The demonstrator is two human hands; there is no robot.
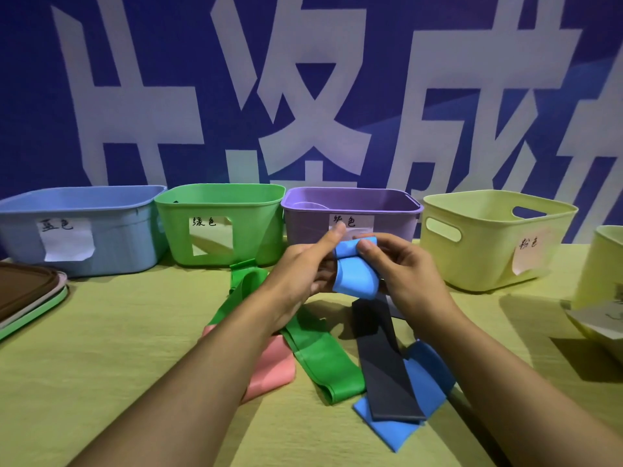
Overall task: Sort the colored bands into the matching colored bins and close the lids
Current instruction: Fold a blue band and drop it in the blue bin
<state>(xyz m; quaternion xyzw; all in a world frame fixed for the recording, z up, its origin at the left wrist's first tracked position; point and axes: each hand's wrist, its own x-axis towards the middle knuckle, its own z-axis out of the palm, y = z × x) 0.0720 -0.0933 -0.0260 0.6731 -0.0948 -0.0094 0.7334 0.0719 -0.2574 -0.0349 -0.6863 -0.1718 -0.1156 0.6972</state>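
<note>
Two bare forearms reach in from the lower edge and meet above the middle of a yellow-green worktop (101, 348), where both hands work a folded blue band (355, 274) held in the air in front of the purple bin (350, 214). The left hand (300, 274) comes in from the lower left with its back to the camera, index finger stretched up along the band's upper fold and the other fingers curled behind the band. The right hand (404, 264) comes in from the lower right, wrist bent inward, thumb and forefinger pinching the top fold of the band while the remaining fingers curl under it.

Beneath the hands, loose bands lie in a heap on the cloth: a green band (313, 358) running diagonally, a pink band (269, 369) partly under it, a dark grey band (381, 362) and a second blue band (404, 419) under the grey one's near end.

Along the back stand four open bins in a row, each with a handwritten paper label: a blue bin (111, 230) at far left, a green bin (253, 227), the purple bin, then a pale yellow bin (485, 251). Another pale yellow container (603, 271) is cut off at the right edge. Stacked lids (27, 291), the top one brown, rest at the left edge. A blue banner with large white characters (303, 96) fills the background.
</note>
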